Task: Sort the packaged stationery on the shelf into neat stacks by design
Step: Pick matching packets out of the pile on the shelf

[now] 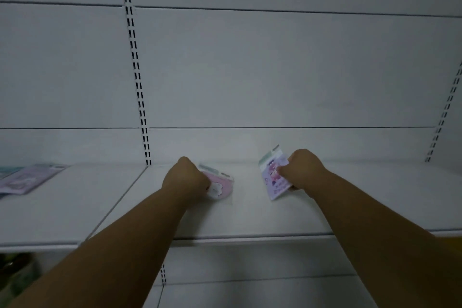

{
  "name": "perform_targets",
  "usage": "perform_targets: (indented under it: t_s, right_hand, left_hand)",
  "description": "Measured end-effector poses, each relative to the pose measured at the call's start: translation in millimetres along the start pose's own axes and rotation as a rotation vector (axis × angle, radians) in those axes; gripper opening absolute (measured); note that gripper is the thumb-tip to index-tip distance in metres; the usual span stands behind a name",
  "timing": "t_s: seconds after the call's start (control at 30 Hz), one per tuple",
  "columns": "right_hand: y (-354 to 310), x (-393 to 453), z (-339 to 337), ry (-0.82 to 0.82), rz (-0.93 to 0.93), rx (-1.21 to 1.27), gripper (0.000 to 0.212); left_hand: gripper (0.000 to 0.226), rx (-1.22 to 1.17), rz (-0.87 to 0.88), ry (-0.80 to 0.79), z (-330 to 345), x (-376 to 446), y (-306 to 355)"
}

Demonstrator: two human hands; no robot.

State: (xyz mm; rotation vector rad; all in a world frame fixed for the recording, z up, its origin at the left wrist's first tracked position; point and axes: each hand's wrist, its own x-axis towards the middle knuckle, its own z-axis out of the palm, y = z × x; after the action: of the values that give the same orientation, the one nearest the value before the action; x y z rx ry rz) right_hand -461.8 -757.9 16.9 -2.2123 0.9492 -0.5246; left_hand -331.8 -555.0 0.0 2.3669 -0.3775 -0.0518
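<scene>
at the far left edge of the flat white metal shelf [250,212] we see a loose, overlapping pile of lilac and teal plastic-wrapped stationery packets [27,177], lying flat and well apart from both hands. moving right, past the slotted white upright rail [140,97] on the back wall, our left hand [186,179] is curled closed on the left edge of a pink, clear-sleeved packet with a white cloud-like figure [220,186]; the packet lies low over the shelf near its middle, though we cannot tell whether it touches the surface. further right, our right hand [303,167] is closed in a pinch on the right edge of a lilac packet printed with a pink cartoon character and topped by a pale green header strip [272,174]. this one is tilted up on edge, its top end lifted toward the back wall, its lower end near the shelf.
</scene>
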Motion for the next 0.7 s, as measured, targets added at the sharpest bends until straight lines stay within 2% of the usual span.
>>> perform_targets:
  t_s: [0.07, 0.17, 0.37, 0.7]
  right_hand:
    - [5.3, 3.4, -1.3, -0.015, -0.037, -0.125, 0.026]
    - [12.0, 7.4, -1.5, 0.020, -0.068, -0.279, 0.018]
    - [22.6, 15.6, 0.9, 0.047, -0.087, -0.455, 0.024]
    - [17.5, 6.9, -2.1, 0.017, -0.123, -0.641, 0.019]
  left_hand:
    - [0.053, 0.120, 0.021, 0.003, 4.7, -2.3, 3.4]
    - [0.058, 0.260, 0.049, 0.014, 13.2, -1.3, 1.7]
    - [0.021, 0.520, 0.198, 0.192, 24.4, -3.2, -2.5]
    - [0.020, 0.652, 0.302, 0.247, 29.5, 1.4, 1.4]
